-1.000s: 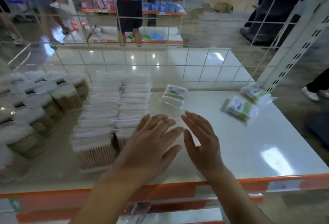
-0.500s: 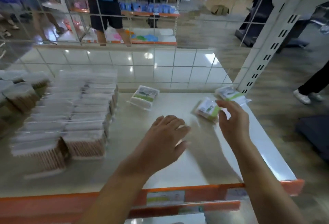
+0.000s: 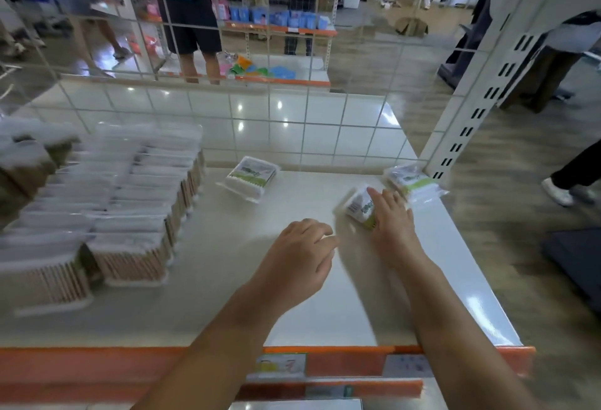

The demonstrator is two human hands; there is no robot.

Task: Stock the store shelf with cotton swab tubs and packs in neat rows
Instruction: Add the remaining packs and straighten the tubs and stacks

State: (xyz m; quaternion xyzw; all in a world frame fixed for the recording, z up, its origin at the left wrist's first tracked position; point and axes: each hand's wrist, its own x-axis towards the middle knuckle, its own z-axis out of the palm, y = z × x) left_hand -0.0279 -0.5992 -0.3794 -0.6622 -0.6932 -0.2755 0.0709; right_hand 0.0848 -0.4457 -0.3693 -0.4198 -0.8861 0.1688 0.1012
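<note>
- Head view: right hand (image 3: 392,221) grips a green-labelled swab pack (image 3: 359,206) on the white shelf (image 3: 325,305), right of the stacked rows (image 3: 130,201); left hand (image 3: 299,258) hovers loosely curled, holding nothing.
- Two more packs (image 3: 248,177) (image 3: 411,181) lie loose, right of those rows.
- Best drawn leftward, label up, squared against the rows.

A wire grid panel (image 3: 292,123) is standing as the landmark. Beyond it, a person in a red top and black shorts (image 3: 188,19) is facing an orange-edged shelving unit (image 3: 283,28) holding blue packets (image 3: 286,20). Right of the panel, a white slotted upright (image 3: 478,110) is rising.
</note>
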